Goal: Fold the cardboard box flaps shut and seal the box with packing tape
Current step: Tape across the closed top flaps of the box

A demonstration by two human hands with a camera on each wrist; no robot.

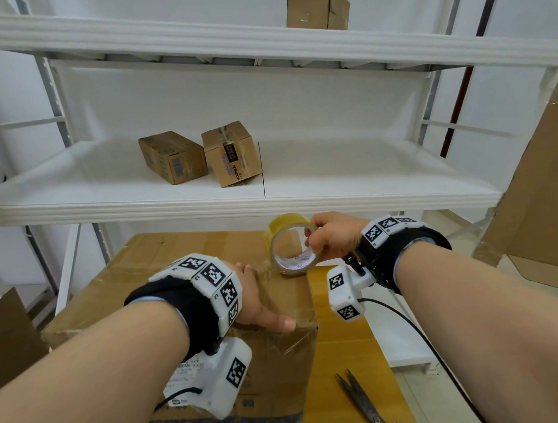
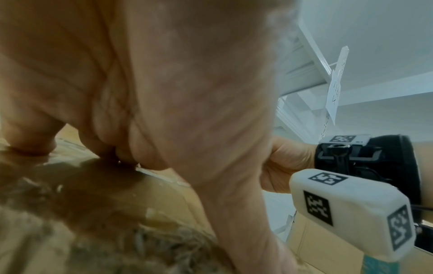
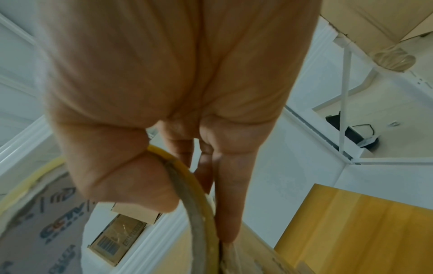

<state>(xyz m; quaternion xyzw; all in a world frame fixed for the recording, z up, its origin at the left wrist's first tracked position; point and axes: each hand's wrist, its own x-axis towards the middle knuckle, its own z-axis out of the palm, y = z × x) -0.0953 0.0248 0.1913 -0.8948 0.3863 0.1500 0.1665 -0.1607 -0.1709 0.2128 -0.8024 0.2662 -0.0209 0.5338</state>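
In the lower centre of the head view, the cardboard box (image 1: 190, 282) sits on the desk (image 1: 340, 322) with its flaps already folded flat; shiny tape shows near its right edge, so sealing seems underway, and cutting is left. The left hand (image 1: 260, 297) lies flat with straight fingers, pressing the box top. The right hand (image 1: 333, 235) pinches the tape roll (image 1: 291, 248), held upright with its lower rim touching the box. Scissors (image 1: 364, 402) lie at lower right.
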